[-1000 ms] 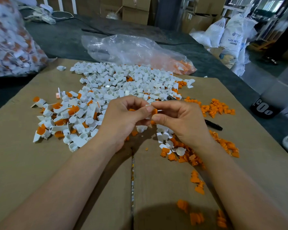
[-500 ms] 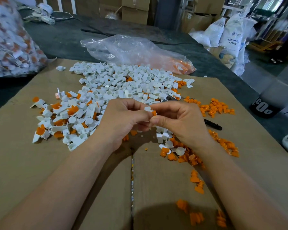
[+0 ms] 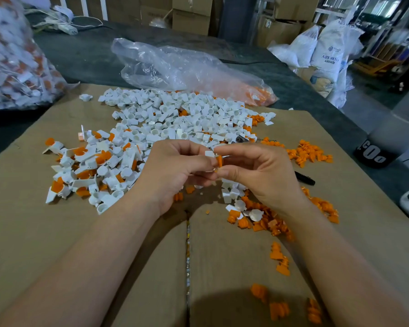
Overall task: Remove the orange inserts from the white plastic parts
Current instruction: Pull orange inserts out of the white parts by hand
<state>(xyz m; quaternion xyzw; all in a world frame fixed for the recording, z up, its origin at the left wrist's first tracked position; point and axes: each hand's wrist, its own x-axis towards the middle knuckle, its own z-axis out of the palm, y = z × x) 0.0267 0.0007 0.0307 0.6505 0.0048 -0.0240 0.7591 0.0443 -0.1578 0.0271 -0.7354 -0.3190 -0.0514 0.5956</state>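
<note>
**A:** Both hands met low over the cardboard sheet (image 3: 57, 232). The left hand (image 3: 175, 171) had its fingers curled in, thumb and forefinger pinching a small white part (image 3: 209, 153).

**B:** And the right hand (image 3: 257, 175) was closed tight too, its fingertips clamped on the orange insert (image 3: 219, 160). That insert sat right against the white part, between the two thumbs. Whether it was seated in the part or free of it, I could not tell.

**A:** Just beyond the grip lay the big heap of white parts (image 3: 175, 116), nearly all white. To the left of the grip was a mixed pile (image 3: 87, 166), white pieces with orange showing in many of them.

**B:** To the right of the grip, a scatter of loose orange inserts (image 3: 309, 153), and a black marker (image 3: 305, 178) lying near the right hand. More orange pieces (image 3: 265, 220) sat beneath the right wrist, with a few white ones among them.

**A:** Farther out past the white heap, a clear plastic bag (image 3: 175, 67) lay slumped on the dark table (image 3: 80, 55), orange showing at its right end. Far left of the hands, a full bag (image 3: 14, 67) of white and orange pieces.

**B:** Behind all that, cardboard boxes (image 3: 191, 15), and white sacks (image 3: 328, 50) off to the far right.
</note>
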